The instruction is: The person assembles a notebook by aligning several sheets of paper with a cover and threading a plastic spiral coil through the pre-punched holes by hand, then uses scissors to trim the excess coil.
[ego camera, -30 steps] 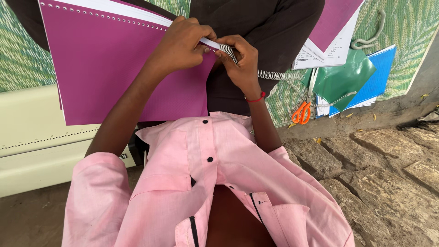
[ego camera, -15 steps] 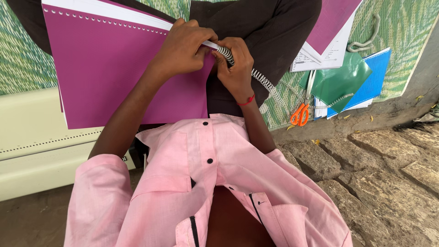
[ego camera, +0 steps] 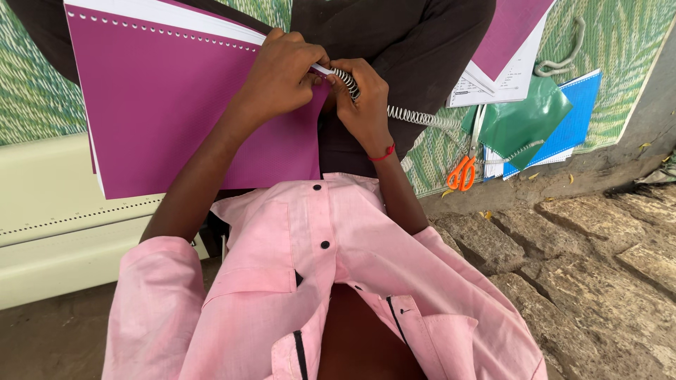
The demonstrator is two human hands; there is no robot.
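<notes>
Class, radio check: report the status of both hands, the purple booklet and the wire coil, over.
Left hand grips purple booklet at its punched edge. Right hand pinches spiral wire coil at the corner. Coil's free end trails right. Nothing blocking.

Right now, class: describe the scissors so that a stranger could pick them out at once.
Start at the green patterned mat on the right. Near its lower edge lie green and blue covers; just left of them are the scissors, the only thing there with bright orange handles.
</notes>
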